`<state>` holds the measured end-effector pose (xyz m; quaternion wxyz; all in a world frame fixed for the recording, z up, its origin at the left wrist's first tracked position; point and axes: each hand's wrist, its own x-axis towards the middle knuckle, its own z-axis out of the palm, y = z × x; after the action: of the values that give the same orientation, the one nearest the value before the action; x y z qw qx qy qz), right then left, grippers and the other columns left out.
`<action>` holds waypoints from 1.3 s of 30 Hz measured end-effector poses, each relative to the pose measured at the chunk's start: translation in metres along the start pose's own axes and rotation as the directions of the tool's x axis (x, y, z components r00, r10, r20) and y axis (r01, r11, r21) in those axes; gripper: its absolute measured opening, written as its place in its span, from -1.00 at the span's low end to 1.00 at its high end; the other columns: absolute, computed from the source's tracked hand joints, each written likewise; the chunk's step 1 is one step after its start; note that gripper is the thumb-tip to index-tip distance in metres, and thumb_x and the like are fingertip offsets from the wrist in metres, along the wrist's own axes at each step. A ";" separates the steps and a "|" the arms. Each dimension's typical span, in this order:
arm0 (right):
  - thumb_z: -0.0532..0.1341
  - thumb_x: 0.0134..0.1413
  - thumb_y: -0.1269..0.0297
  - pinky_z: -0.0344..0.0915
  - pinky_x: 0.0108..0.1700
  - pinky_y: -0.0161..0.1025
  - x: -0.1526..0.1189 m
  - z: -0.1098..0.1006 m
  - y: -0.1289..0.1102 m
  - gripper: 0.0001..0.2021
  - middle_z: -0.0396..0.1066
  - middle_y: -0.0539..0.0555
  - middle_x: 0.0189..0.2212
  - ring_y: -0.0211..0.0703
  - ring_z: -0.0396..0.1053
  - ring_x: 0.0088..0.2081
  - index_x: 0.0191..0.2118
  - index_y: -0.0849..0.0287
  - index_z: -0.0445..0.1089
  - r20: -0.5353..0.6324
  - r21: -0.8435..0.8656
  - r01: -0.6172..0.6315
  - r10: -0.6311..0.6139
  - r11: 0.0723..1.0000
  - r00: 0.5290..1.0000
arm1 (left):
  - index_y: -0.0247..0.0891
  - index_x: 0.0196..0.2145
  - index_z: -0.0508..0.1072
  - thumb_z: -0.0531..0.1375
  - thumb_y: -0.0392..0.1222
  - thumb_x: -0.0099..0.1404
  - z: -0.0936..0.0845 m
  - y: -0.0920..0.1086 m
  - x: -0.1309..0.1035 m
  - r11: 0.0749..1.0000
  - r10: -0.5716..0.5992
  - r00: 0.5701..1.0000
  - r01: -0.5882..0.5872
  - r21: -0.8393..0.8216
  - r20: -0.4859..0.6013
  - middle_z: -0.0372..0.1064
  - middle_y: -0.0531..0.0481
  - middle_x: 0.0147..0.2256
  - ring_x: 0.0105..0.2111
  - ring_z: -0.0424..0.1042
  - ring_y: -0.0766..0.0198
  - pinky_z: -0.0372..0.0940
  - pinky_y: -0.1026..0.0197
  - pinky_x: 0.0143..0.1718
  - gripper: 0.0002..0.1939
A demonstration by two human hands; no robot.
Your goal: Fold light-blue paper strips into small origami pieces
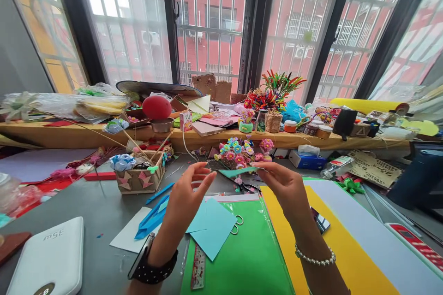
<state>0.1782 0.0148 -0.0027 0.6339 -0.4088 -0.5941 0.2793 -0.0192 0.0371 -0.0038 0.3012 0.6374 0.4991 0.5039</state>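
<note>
Teal paper strip is held up over the bench, its R end pinched btwn thumb & fingers of the R hand. L hand is raised at the strip's other end, fingers curled w/ thumb apart; whether that end is gripped can't be told. Dotted watch band is worn on L wrist, beaded bracelet on R. Below, light-blue paper is laid over a green sheet, w/ scissors handles seen at its R edge & a patterned ruler near its lower L side. Yellow sheet is spread to the R. Folded blue strips are rested partly on white paper, L of the L forearm. Behind, a cardboard box w/ blue paper flowers & a bunch of small multicol. flowers are placed.
</note>
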 end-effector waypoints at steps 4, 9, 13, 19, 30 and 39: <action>0.17 -0.04 0.43 0.13 0.00 -0.07 -0.002 0.008 -0.004 -0.80 0.38 0.04 -0.12 -0.07 0.24 -0.03 -0.33 0.00 0.49 0.119 -0.226 0.270 -0.248 0.936 0.961 | -0.37 -0.33 0.42 0.05 0.18 0.08 0.011 0.000 -0.002 0.920 -0.184 0.945 0.263 -0.290 0.271 0.48 -0.19 -0.36 -0.34 0.46 0.12 0.32 0.14 -0.30 -0.50; 0.11 -0.05 0.52 0.11 0.03 -0.06 -0.002 0.011 -0.003 -0.72 0.25 0.01 0.02 -0.07 0.14 0.05 -0.40 0.00 0.50 0.291 -0.267 0.310 -0.231 0.912 0.928 | -0.35 -0.56 0.43 0.24 -0.04 -0.02 0.017 0.006 -0.008 0.834 -0.340 0.918 0.394 -0.386 0.204 0.47 -0.04 -0.61 -0.53 0.46 0.21 0.33 0.25 -0.42 -0.73; 0.07 0.06 0.34 0.21 -0.04 -0.10 -0.002 0.011 0.001 -0.77 0.32 0.10 -0.05 -0.09 0.25 -0.03 -0.17 0.07 0.39 0.182 -0.113 0.137 -0.115 0.984 0.977 | -0.38 -0.54 0.43 0.28 -0.16 -0.04 0.018 0.006 -0.009 0.773 -0.358 0.916 0.399 -0.494 0.181 0.47 -0.04 -0.61 -0.55 0.45 0.24 0.33 0.28 -0.46 -0.80; 0.24 -0.13 0.16 0.33 -0.38 -0.26 -0.004 0.016 0.007 -0.63 0.44 0.12 -0.32 -0.13 0.38 -0.36 -0.16 0.20 0.34 0.183 -0.055 -0.129 0.137 0.990 0.974 | -0.43 -0.42 0.46 0.27 -0.19 -0.02 0.021 0.009 -0.013 0.742 -0.289 0.911 0.407 -0.533 0.293 0.49 -0.10 -0.54 -0.51 0.47 0.22 0.36 0.25 -0.41 -0.77; 0.18 -0.04 0.33 0.35 -0.37 -0.29 -0.006 0.018 0.002 -0.81 0.47 0.04 -0.33 -0.17 0.41 -0.37 -0.23 0.12 0.43 0.056 -0.285 0.079 -0.065 0.955 0.996 | -0.42 -0.53 0.46 0.16 -0.25 0.15 0.022 0.007 -0.008 0.626 -0.322 0.875 0.483 -0.613 0.361 0.50 -0.13 -0.53 -0.49 0.49 0.25 0.38 0.33 -0.42 -0.81; 0.05 0.04 0.50 0.25 -0.02 -0.17 -0.004 0.017 0.009 -0.66 0.41 0.04 -0.12 -0.14 0.35 -0.09 -0.13 0.04 0.41 0.213 -0.328 0.388 -0.333 0.861 0.919 | -0.42 -0.37 0.46 -0.05 -0.09 0.29 0.019 0.007 -0.003 0.439 -0.339 0.842 0.536 -0.721 0.419 0.51 -0.18 -0.44 -0.42 0.50 0.21 0.38 0.25 -0.32 -0.62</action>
<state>0.1624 0.0190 -0.0132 0.5423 -0.3782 -0.7470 0.0704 0.0011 0.0342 -0.0047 0.7316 0.3216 0.3213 0.5080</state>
